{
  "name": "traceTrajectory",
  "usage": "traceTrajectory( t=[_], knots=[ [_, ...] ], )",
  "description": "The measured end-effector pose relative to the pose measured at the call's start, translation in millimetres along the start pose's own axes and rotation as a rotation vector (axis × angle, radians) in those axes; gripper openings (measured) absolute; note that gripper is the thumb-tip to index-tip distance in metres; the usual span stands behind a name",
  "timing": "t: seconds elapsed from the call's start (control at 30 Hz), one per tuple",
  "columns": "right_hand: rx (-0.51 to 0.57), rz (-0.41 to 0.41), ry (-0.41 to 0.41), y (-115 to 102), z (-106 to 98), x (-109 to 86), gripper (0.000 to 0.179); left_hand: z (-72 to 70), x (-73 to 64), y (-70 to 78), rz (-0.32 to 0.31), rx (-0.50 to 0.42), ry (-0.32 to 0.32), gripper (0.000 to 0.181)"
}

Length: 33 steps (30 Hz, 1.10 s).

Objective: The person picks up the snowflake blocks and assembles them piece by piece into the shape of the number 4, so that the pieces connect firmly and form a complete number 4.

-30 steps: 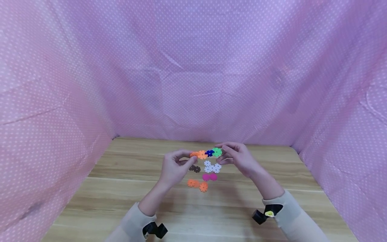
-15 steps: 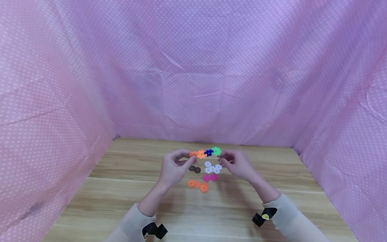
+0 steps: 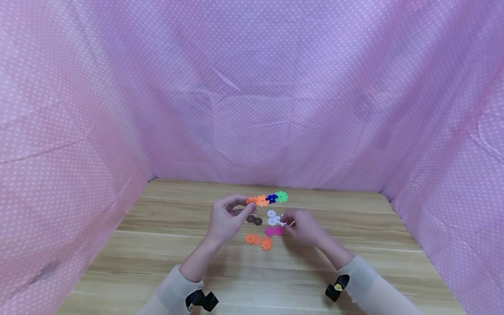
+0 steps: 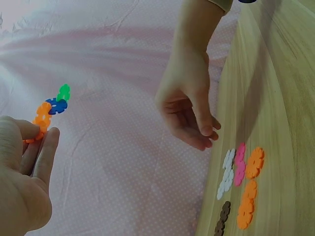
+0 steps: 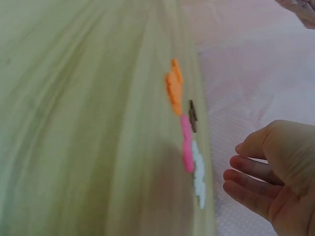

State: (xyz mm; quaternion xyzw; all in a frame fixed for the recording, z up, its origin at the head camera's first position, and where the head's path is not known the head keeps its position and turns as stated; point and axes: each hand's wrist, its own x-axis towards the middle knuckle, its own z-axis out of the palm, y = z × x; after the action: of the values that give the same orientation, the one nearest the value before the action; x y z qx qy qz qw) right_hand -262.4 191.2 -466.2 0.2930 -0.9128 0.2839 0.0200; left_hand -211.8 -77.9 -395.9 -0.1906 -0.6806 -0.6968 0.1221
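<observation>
My left hand (image 3: 226,221) pinches the orange end of a chain of flower-shaped plastic interlocking discs (image 3: 263,201) between thumb and fingers, raised above the table. Beyond the orange discs the chain runs to a dark blue disc (image 4: 57,105) and ends in a green one (image 4: 63,92). My right hand (image 3: 305,227), fingers loosely bent and nothing between them, hovers over the white discs (image 3: 271,221); in the head view its fingertips cover part of them. The left wrist view shows this hand apart from the table discs.
Loose on the wooden table (image 3: 157,253) lie two pink discs (image 3: 269,231), two dark brown discs (image 3: 253,220) and three orange discs (image 3: 266,244), grouped by colour. A pink dotted cloth (image 3: 252,109) hangs around the back and sides.
The right hand has let go of the green end of the chain and moved down and toward the white discs. The left hand still holds the chain in nearly the same place.
</observation>
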Motion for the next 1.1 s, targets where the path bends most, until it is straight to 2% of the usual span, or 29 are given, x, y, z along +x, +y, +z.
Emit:
traceTrajectory(
  t=[0.47, 0.63, 0.9, 1.0, 1.1],
  knots=[
    [-0.071, 0.008, -0.099, 8.0, 26.1, -6.1, 0.017, 0.5, -0.3, -1.7, -0.003, -0.008, -0.013, 0.01],
    [-0.096, 0.0, -0.099, 6.5, 29.4, -8.8, 0.023, 1.0, -0.9, -2.3, 0.009, -0.009, -0.011, 0.01],
    [-0.148, 0.007, -0.106, 2.9, 30.3, -9.8, 0.01, -0.1, -2.8, -2.7, 0.03, 0.03, -0.018, 0.01],
    [-0.124, 0.029, -0.109, 4.7, 29.9, -9.7, 0.007, -0.4, -2.1, -2.4, 0.035, 0.02, -0.014, 0.01],
    [-0.068, 0.084, -0.127, 6.2, 27.1, -9.7, 0.01, -1.3, -0.7, -2.3, 0.033, 0.007, -0.011, 0.01]
  ],
)
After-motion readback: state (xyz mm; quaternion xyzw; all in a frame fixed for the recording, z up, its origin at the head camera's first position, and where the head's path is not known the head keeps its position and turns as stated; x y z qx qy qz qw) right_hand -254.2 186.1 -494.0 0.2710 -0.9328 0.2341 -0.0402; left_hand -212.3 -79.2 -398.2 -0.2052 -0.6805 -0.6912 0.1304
